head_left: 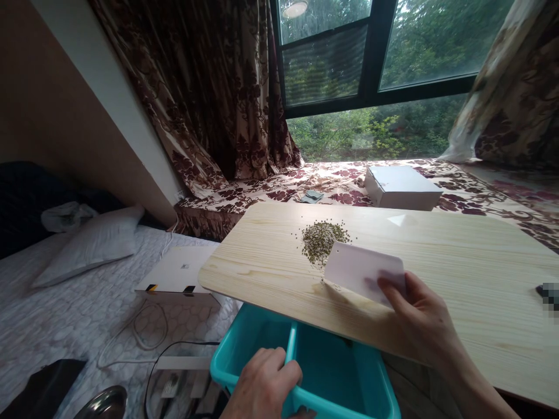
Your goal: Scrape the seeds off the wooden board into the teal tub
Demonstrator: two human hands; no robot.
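Observation:
My right hand (421,311) pinches a thin translucent white plastic scraper (360,265) by its right end, tilted over the wooden tabletop (471,262). The scraper's left end meets a loose pile of small greenish seeds or beans (321,240), with several grains scattered around it. Below the table's front edge is a turquoise plastic bin (340,372) with a divider down its middle. My left hand (268,381) is closed on the bin at the near end of that divider.
On the bed at left lie a white box (179,270), a pillow (94,247), cables, a power strip (183,363) and a metal bowl (105,402). Another white box (404,185) and a small folded cloth (311,196) rest on the window seat. A dark object (549,294) is at the table's right.

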